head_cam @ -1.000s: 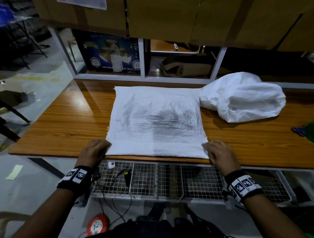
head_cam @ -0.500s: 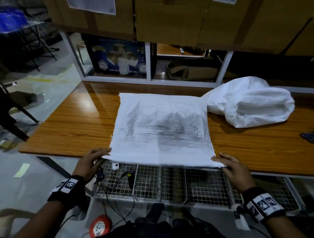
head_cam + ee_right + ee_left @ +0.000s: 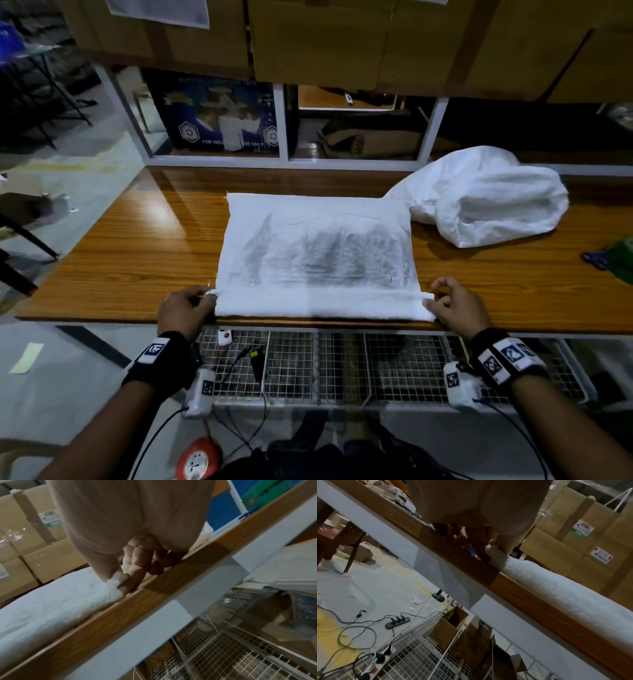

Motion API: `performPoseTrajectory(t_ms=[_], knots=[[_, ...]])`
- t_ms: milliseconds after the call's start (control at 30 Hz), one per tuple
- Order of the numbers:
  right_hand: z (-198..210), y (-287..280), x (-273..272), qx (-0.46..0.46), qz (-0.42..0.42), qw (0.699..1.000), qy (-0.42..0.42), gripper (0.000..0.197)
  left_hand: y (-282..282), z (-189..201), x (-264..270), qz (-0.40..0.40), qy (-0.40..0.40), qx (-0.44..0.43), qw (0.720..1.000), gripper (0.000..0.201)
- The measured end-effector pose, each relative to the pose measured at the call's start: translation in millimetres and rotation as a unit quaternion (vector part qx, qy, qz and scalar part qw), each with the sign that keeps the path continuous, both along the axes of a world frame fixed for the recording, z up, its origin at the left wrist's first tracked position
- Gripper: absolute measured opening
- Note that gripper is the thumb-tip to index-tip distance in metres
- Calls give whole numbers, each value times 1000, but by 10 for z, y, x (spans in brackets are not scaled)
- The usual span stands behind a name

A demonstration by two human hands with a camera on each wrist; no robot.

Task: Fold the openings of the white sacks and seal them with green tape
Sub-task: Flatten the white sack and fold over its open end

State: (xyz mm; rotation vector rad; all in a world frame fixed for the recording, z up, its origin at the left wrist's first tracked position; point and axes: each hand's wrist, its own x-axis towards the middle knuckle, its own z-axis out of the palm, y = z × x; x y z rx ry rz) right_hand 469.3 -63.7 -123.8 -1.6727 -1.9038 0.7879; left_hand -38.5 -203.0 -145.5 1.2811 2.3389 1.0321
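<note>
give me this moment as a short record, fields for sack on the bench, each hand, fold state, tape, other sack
flat sack: flat white sack lies on the wooden bench, smudged grey on top
left hand: left hand pinches the near-left corner of the fold
right hand: right hand pinches the near-right corner
fold state: near edge turned over into a narrow folded band along the bench's front edge
tape: none on the fold; a green object sits at the far right, cropped, cannot identify
other sack: bulging white sack at back right
</note>
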Motion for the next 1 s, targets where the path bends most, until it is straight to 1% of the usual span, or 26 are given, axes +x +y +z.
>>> performPoseTrajectory(t_ms=[67, 133, 200, 233, 267, 300, 333, 367, 400, 433, 467, 533, 600, 633, 667, 700, 767, 833, 900, 967, 1000], knots=[[15, -25, -54, 13, -27, 999, -21, 30, -6, 15, 86, 33, 36, -6, 999, 14], [9, -87, -115, 45, -25, 998, -33, 33, -44, 40, 211, 42, 114, 3, 993, 21], [-17, -176, -160, 113, -10, 990, -88, 32, -73, 16, 249, 21, 216, 52, 975, 29], [-36, -210, -168, 165, -1, 977, -136, 33, -79, 18, 235, -5, 260, 82, 962, 27], [-54, -236, -164, 212, 8, 959, -189, 33, -74, -14, 179, -53, 292, 106, 949, 22], [-65, -247, -151, 244, 23, 941, -231, 34, -72, -21, 139, -122, 310, 120, 935, 17], [-88, -242, -128, 260, 49, 930, -256, 35, -75, -37, 94, -195, 316, 119, 921, 18], [-118, -233, -106, 265, 84, 923, -265, 39, -94, -60, 57, -251, 308, 109, 911, 23], [-162, -228, -76, 258, 123, 922, -262, 44, -119, -54, 31, -281, 289, 94, 910, 28], [-199, -237, -42, 242, 156, 924, -253, 48, -152, -48, 0, -291, 268, 75, 916, 33], [-224, -253, -2, 222, 176, 928, -240, 47, -193, -40, -42, -291, 253, 55, 921, 37], [-241, -279, 93, 191, 196, 937, -216, 44, -290, -36, -107, -305, 247, 17, 920, 45], [-237, -301, 168, 171, 218, 936, -217, 56, -353, -54, -163, -325, 237, 15, 915, 45], [-224, -297, 184, 169, 225, 934, -220, 60, -370, -45, -178, -320, 219, 21, 921, 46], [-201, -289, 188, 164, 224, 937, -213, 59, -376, -26, -186, -305, 198, 24, 931, 50], [-174, -282, 190, 155, 216, 944, -195, 55, -372, 1, -182, -286, 178, 21, 941, 50], [-133, -257, 195, 137, 191, 961, -146, 44, -325, 67, -185, -259, 160, 7, 952, 41], [-86, -223, 200, 127, 168, 969, -131, 37, -276, 89, -207, -249, 151, -7, 957, 34], [-46, -199, 182, 129, 168, 967, -142, 34, -248, 104, -221, -243, 142, -15, 959, 30], [-15, -177, 157, 134, 158, 967, -146, 29, -235, 139, -192, -246, 135, -17, 960, 29], [6, -167, 138, 137, 146, 970, -142, 27, -222, 158, -175, -246, 135, -15, 960, 33]])
